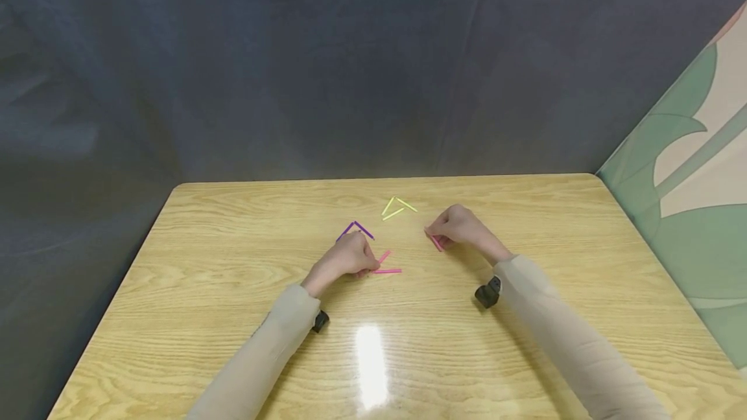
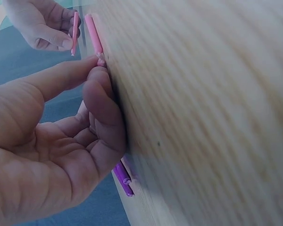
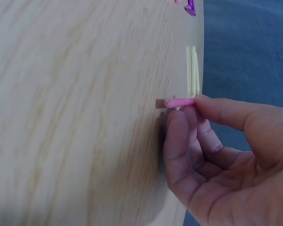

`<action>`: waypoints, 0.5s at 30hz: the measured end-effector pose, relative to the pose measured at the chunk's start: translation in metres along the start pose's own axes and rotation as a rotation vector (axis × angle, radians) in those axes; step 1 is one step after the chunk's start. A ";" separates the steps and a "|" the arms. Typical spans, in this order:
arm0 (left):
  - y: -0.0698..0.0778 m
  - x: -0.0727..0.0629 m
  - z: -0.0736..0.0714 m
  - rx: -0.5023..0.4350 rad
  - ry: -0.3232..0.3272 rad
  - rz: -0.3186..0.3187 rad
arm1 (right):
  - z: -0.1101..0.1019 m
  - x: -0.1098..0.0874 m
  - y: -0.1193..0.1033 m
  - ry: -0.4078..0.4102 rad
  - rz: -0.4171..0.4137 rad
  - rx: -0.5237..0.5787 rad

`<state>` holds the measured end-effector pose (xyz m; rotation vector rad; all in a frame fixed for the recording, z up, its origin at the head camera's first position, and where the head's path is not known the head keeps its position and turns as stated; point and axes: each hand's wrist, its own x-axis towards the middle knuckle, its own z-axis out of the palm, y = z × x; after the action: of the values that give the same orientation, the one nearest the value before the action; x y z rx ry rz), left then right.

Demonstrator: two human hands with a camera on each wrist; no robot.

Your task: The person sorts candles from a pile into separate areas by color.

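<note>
My left hand (image 1: 350,255) is low over the table, its thumb and index fingertip pinching the near end of a pink stick (image 2: 93,34). In the head view two pink sticks meet at those fingertips, one lying flat (image 1: 388,271) and one slanting up to the right (image 1: 384,256). To the right, my right hand (image 1: 457,224) pinches another pink stick (image 3: 180,102) between thumb and fingers, its free end just off the tabletop beside its shadow. Two purple sticks (image 1: 364,230) form a peak beyond the left hand, partly covered by it.
Several pale yellow sticks (image 1: 393,214) lie as a small triangle farther back on the wooden table (image 1: 233,238). A dark curtain (image 1: 373,70) hangs behind the table, and a leaf-patterned panel (image 1: 688,199) stands at the right.
</note>
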<state>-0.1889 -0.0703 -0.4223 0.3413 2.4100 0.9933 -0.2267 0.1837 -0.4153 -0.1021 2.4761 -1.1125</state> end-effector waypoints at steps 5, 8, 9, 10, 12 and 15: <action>0.001 0.000 0.000 0.004 -0.006 -0.008 | -0.004 -0.003 0.002 0.002 -0.011 -0.001; 0.000 0.000 0.000 0.002 -0.005 -0.008 | -0.006 -0.004 0.004 0.001 -0.011 -0.007; 0.000 -0.001 0.000 0.001 -0.004 -0.008 | -0.007 -0.005 0.004 0.003 -0.009 -0.012; 0.000 -0.001 0.000 -0.002 -0.005 -0.008 | -0.008 -0.005 0.005 0.003 -0.009 -0.020; 0.000 -0.001 0.001 0.004 0.001 -0.003 | -0.009 -0.006 0.007 0.005 -0.002 -0.027; -0.001 -0.001 0.001 0.006 0.003 0.000 | -0.011 -0.007 0.010 0.003 0.005 -0.028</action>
<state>-0.1880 -0.0703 -0.4231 0.3424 2.4159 0.9882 -0.2239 0.1999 -0.4140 -0.1025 2.4936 -1.0768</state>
